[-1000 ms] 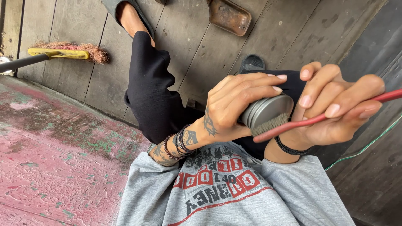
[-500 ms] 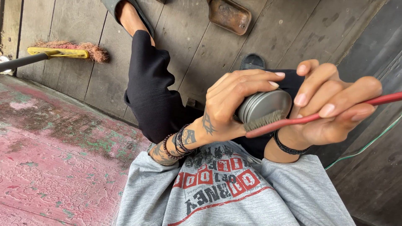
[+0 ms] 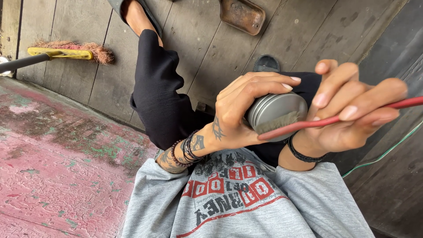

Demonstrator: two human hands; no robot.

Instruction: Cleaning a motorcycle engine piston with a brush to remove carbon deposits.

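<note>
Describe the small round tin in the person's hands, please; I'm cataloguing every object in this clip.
The round tin looks like dull silver-grey metal, a shallow cylinder with a ribbed rim and a flat face turned toward the camera, so it sits tilted on its side. A darker brownish smear shows on its lower face. The left hand wraps it from the left, fingers arched over its top edge. The right hand closes in from the right, holding a thin red stick that crosses the tin's lower edge. It hangs above the person's lap.
</note>
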